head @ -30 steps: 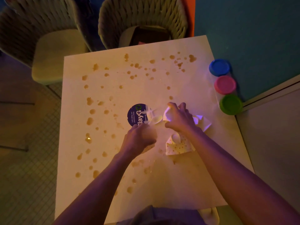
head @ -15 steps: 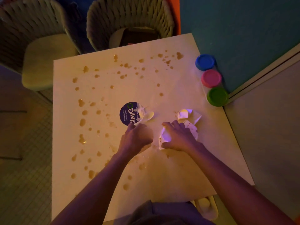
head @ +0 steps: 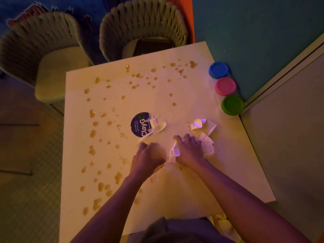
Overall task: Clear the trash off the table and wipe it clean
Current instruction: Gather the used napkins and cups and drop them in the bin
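Note:
A pale square table (head: 175,199) is spattered with many brown drops (head: 92,133). Near its middle lies a dark round ClayGo sticker (head: 138,125) with a white plastic spoon (head: 157,128) across it. My right hand (head: 188,149) grips a spotted crumpled paper wrapper (head: 207,146). Just beyond it sits another piece of folded white paper (head: 204,126). My left hand (head: 148,158) is curled into a fist on the table beside the right hand; whether it holds anything is hidden.
Three small tubs with blue (head: 219,69), pink (head: 225,85) and green (head: 232,104) lids stand along the table's right edge by the wall. Two woven chairs (head: 143,27) (head: 43,55) stand at the far side.
My right hand has drawn back from near the spoon toward me and closed on the spotted wrapper. The left hand has stayed in place.

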{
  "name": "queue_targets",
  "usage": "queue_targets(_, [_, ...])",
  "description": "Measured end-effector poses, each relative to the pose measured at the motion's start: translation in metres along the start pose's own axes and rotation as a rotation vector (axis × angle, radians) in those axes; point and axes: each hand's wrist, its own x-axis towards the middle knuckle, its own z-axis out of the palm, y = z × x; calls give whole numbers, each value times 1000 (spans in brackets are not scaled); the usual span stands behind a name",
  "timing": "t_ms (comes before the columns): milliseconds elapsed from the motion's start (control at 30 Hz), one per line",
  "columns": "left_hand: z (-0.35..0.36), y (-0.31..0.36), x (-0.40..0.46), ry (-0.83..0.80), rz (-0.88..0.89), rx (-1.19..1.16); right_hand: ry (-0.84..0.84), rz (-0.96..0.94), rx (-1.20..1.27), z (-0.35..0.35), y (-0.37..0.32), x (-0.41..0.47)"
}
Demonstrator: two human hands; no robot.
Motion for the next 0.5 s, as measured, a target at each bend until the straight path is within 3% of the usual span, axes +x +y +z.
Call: queue_targets(500, [18,9,-18,12,-57,23,-32,-4,83,-1,9,-4])
